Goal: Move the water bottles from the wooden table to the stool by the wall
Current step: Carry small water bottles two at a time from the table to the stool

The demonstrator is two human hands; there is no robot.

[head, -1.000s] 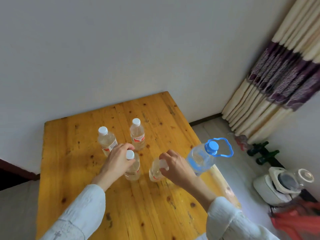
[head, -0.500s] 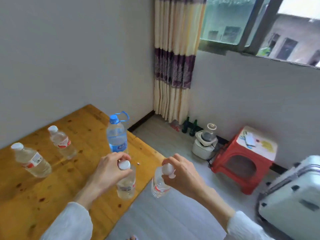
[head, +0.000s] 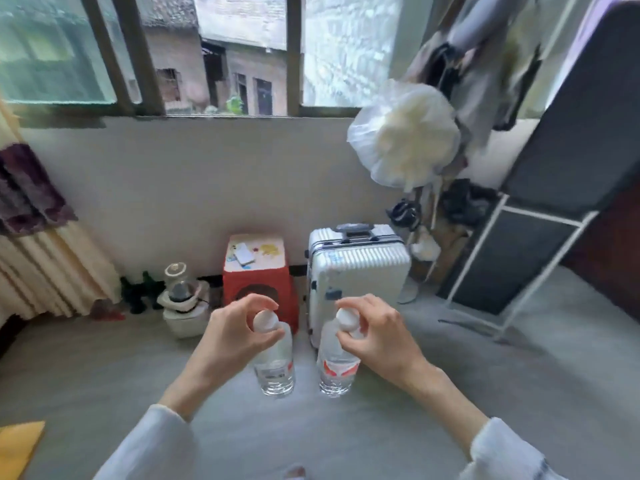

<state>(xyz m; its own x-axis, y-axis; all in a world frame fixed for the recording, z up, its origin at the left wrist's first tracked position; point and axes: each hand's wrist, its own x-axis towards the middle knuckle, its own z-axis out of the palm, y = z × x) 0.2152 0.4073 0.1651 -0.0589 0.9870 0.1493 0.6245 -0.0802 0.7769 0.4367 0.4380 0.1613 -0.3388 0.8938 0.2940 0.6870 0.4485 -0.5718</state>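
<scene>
My left hand (head: 228,336) grips a clear water bottle (head: 275,367) by its white cap, and the bottle hangs upright over the grey floor. My right hand (head: 375,336) holds a second clear bottle with a red label (head: 336,370) the same way, by the neck. Both bottles hang side by side in front of me. The red stool (head: 258,271) stands straight ahead against the white wall under the window, with a white card and stickers on its seat. A corner of the wooden table (head: 17,445) shows at the bottom left.
A silver ribbed suitcase (head: 356,268) stands right of the stool. A white blender (head: 181,299) and dark green bottles (head: 138,292) sit left of it by the curtain (head: 41,244). A dark fabric rack (head: 540,220) and a hanging plastic bag (head: 403,133) are at the right.
I have turned from the table toward the window wall with a bottle in each hand. The stool has come from the right side to straight ahead, and the table has slid out of view.
</scene>
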